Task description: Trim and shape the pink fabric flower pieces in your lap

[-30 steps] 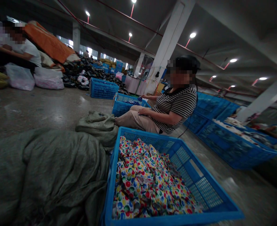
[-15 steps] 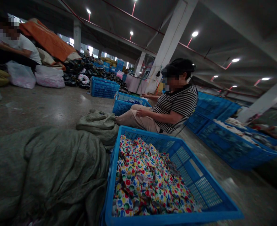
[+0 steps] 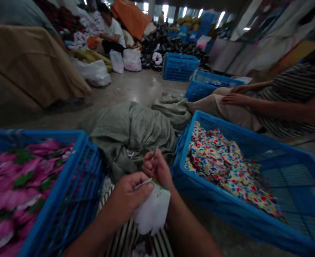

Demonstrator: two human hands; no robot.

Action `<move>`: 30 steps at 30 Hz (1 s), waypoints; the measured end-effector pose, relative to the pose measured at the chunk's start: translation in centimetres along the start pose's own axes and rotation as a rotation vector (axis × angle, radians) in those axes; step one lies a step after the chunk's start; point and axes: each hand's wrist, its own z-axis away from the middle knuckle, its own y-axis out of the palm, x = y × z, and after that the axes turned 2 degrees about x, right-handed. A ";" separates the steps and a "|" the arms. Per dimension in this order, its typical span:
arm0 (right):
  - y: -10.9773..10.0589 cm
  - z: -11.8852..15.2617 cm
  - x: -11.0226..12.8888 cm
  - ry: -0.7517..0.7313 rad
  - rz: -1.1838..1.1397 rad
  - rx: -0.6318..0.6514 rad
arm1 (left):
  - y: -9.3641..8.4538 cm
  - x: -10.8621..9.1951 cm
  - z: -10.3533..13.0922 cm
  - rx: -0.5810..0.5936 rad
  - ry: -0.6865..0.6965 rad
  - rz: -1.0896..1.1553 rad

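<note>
My left hand (image 3: 132, 191) is closed, its thumb and fingers pinching a white fabric piece (image 3: 153, 210) with a green edge. The cloth hangs over my lap and its lower end looks lobed. Just beyond it, my right hand (image 3: 159, 167) is raised with the fingers curled together in a pinch. A small thin item shows at those fingertips, too blurred to name. Part of the right wrist lies behind the white piece.
A blue crate (image 3: 78, 142) of pink fabric flowers stands left; another crate (image 3: 183, 157) of dotted cloth pieces stands right. Grey-green sacks (image 3: 130, 125) lie ahead. A co-worker in a striped shirt (image 3: 294, 89) sits at right, a person in white (image 3: 116, 34) farther back.
The view has swung left and down. My two hands, the white fabric piece and the crate of pink flowers have come into sight; the dotted-cloth crate now appears farther right.
</note>
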 end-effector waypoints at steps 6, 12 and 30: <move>1.9 5.9 -0.9 0.000 0.466 0.048 | -1.2 2.0 3.3 -0.067 -0.014 -0.016; 2.1 8.4 -2.1 0.016 0.332 -0.082 | -1.0 3.6 5.4 -0.041 0.030 0.090; 4.0 10.6 -5.5 -0.196 0.313 -0.348 | 2.1 3.9 6.5 -0.325 0.235 0.563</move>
